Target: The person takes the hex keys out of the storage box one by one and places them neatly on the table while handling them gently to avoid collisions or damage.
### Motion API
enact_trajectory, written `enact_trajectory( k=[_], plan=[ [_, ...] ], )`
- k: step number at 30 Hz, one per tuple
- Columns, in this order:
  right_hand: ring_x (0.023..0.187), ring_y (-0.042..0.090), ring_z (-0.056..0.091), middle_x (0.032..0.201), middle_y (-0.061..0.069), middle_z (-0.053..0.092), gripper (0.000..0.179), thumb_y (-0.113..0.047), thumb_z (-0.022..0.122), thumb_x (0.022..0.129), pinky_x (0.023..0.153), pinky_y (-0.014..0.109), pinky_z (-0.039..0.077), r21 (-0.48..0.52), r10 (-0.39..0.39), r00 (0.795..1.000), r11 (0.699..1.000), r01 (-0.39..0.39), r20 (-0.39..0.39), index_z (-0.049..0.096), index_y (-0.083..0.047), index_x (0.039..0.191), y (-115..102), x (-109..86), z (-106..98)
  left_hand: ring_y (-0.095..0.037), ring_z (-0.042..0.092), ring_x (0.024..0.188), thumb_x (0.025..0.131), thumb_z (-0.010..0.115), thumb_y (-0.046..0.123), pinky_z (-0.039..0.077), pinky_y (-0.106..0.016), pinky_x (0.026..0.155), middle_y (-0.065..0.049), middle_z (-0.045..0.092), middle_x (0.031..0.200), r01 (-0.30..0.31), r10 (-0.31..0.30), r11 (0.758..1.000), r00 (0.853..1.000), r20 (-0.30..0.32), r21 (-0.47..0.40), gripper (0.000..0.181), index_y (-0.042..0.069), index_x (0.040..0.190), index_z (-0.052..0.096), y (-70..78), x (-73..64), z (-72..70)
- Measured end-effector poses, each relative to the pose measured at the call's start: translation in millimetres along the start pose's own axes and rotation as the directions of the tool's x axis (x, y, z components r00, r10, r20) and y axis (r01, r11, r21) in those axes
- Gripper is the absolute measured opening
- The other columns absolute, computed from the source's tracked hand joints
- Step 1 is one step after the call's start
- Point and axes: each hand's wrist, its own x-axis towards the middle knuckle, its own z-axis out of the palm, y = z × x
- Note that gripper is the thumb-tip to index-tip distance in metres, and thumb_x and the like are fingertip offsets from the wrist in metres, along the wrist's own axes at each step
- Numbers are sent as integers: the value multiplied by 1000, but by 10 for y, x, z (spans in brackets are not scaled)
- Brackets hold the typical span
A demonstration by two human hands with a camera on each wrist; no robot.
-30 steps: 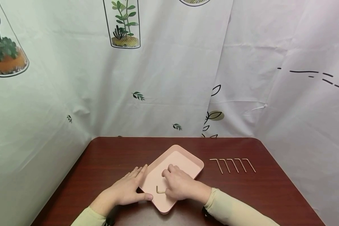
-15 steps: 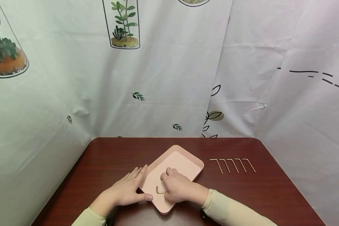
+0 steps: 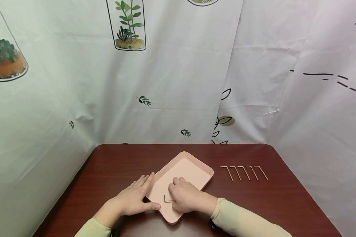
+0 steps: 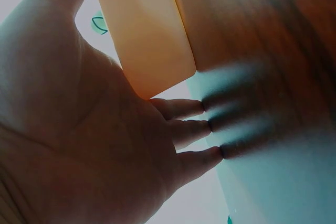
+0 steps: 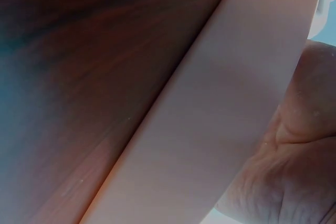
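Observation:
A shallow pink tray point(image 3: 192, 171) lies turned at an angle on the dark red table. Inside it, toward the near left, is a brass-coloured hex key point(image 3: 167, 201), its short arm pointing away from me. My right hand point(image 3: 185, 197) reaches into the tray, fingers curled down around the key's long arm; its fingertips and the far end of the key are hidden. With fingers spread, my left hand point(image 3: 133, 197) rests against the tray's left side, thumb at the near edge. In the left wrist view, several fingertips point(image 4: 199, 156) touch the table beside the tray wall point(image 4: 152, 40).
Several similar hex keys point(image 3: 244, 172) lie in a row on the table point(image 3: 255, 204) right of the tray. A white patterned curtain point(image 3: 178, 72) hangs behind the table and along both sides.
My right hand has shifted slightly left and its fingers have drawn in closer over the hex key. The key, the tray and my left hand look unmoved.

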Motion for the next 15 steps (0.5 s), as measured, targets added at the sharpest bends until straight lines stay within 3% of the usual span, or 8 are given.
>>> enact_trajectory(
  k=[8, 15],
  plan=[
    [75, 16, 48, 87, -2, 52, 19, -14, 84, 76, 60, 29, 46, -18, 12, 1000, 1000, -12, -4, 68, -17, 86, -47, 2, 1, -51, 34, 162, 92, 72, 80, 35, -69, 126, -23, 33, 178, -4, 4, 1000, 1000, 0, 1, 126, -4, 174, 26, -5, 11, 9],
    [71, 15, 47, 83, -5, 50, 25, -11, 84, 74, 61, 28, 43, -25, 8, 1000, 1000, -8, -1, 61, -21, 78, -79, 4, -20, -52, 34, 162, 92, 73, 79, 34, -70, 126, -24, 34, 178, -2, 2, 1000, 1000, -2, -10, 126, -4, 174, 26, -8, 6, 5]
  ],
)
